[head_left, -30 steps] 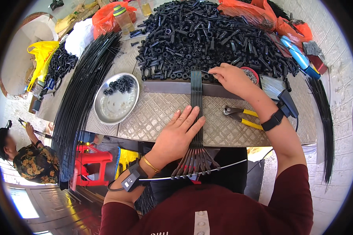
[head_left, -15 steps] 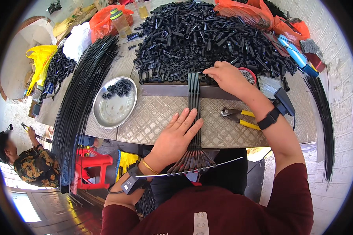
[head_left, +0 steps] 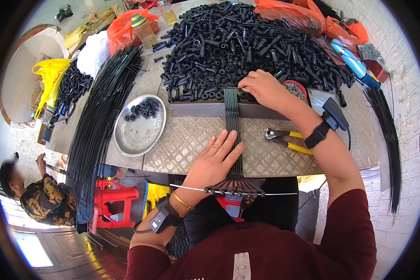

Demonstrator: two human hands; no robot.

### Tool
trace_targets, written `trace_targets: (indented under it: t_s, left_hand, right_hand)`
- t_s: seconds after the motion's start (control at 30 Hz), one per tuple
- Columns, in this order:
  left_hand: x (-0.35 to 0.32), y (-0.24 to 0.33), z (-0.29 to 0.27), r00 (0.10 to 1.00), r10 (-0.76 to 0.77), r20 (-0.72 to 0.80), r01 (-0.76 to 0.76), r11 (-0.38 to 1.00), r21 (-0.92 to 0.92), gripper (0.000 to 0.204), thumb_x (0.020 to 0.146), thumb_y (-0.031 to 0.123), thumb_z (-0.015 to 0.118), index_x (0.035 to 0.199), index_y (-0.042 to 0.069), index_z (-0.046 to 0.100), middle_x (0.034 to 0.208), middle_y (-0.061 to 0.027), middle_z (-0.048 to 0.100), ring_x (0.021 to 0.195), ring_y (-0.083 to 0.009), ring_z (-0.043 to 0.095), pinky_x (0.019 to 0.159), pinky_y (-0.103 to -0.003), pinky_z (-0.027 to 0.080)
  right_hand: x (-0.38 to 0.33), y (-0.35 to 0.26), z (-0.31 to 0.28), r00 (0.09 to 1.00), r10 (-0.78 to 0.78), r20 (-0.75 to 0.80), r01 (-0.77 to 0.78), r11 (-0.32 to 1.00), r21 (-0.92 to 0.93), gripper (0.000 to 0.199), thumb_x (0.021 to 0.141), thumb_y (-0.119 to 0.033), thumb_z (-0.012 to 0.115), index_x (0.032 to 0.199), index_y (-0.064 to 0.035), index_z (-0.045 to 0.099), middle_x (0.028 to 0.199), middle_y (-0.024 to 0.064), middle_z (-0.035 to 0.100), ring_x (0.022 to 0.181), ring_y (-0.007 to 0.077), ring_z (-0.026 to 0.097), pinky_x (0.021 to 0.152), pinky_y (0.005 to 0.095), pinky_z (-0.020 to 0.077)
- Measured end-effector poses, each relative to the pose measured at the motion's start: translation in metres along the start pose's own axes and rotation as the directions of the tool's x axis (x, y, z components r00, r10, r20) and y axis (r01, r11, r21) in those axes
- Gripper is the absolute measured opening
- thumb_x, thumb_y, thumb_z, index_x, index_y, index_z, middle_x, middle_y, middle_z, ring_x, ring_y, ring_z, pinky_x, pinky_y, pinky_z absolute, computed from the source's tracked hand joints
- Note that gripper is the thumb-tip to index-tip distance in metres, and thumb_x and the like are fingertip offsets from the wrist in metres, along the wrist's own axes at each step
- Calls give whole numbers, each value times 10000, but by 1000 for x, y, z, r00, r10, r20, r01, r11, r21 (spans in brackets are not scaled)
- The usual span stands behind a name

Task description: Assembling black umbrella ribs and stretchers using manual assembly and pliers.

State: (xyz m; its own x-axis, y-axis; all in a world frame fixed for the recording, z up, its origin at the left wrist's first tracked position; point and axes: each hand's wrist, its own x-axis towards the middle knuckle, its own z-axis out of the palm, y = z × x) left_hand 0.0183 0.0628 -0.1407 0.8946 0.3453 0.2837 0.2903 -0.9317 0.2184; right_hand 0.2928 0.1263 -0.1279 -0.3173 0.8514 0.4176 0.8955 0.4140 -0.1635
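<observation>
A flat row of thin dark rods (head_left: 233,119) runs from the table toward my lap, lying across a grey metal bar (head_left: 200,109). Their near ends carry round knobs in a fan, and a thin white rod (head_left: 284,193) passes across them. My left hand (head_left: 213,158) lies with fingers stretched out on the table and against the left side of the row. At the far ends, my right hand (head_left: 262,87) pinches a thin wire (head_left: 234,87) that crosses the rods. Pliers with yellow handles (head_left: 289,139) rest right of the row.
A steel bowl (head_left: 120,128) with small black parts stands left. Behind the bar spreads a heap of black plastic parts (head_left: 224,46). A red dish (head_left: 303,87) holds small metal bits. Long rod bundles (head_left: 95,112) hang over the left edge. A person (head_left: 44,196) works at far left.
The white rod and knobbed near ends have swung up slightly, so the white rod lies more level. My hands keep nearly the same places on the rods. The whole view has shifted a little.
</observation>
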Motion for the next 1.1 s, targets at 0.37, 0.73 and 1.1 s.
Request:
trace_targets:
  t_s: [0.37,0.73,1.1]
  left_hand:
    - [3,3,-6,1000,3,5,-3,999,-41,779,708,535,656,1287,54,454,1399,-217,342,1298,-395,329,1063,-473,290]
    - [-6,4,-10,998,-55,12,55,998,-42,800,690,509,681,1303,61,430,1435,-196,291,1331,-376,281,1070,-463,281]
    - [-18,-4,-8,997,-49,-63,44,996,-81,850,667,463,721,1326,49,380,1420,-189,318,1326,-362,294,1071,-450,283]
  right_hand:
    - [16,-7,9,987,160,-29,-152,972,177,276,850,-172,583,1120,-115,586,834,112,634,812,318,584,734,429,456]
    - [1,-13,-1,991,111,-79,-116,992,-55,57,808,-168,602,825,-114,603,773,20,579,807,239,512,722,371,379]
    - [-49,46,-81,916,392,-86,-396,918,-26,172,828,-171,600,887,-10,579,819,181,600,778,342,591,692,379,458]
